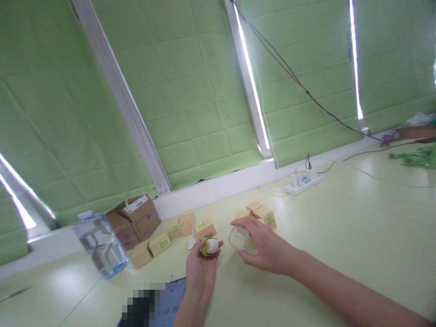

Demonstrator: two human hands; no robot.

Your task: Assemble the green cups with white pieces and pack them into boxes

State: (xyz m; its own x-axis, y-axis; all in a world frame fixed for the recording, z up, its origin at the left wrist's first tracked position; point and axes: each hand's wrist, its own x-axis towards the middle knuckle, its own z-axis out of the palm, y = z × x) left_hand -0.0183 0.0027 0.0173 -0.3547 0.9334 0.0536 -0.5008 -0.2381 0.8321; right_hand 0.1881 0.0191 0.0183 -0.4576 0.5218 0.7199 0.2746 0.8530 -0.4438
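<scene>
My left hand (203, 261) is turned palm up, its fingers curled round a small white and green rounded object (211, 246) whose exact kind I cannot make out. To its right, my right hand (262, 245) grips a clear plastic box (239, 238) between thumb and fingers, above the table. The box's near end faces the left hand, and the two are a short gap apart. Small tan cartons with green labels stand behind the hands: one carton (204, 228) just beyond the left hand, and a cluster of cartons (269, 220) partly hidden behind the right hand.
A large water bottle (102, 247) and an open brown cardboard box (141, 220) stand at left, near more tan cartons (160, 244). A power strip (304, 184) with plugs lies by the sill. A partly blurred-out screen (170, 302) lies at the front.
</scene>
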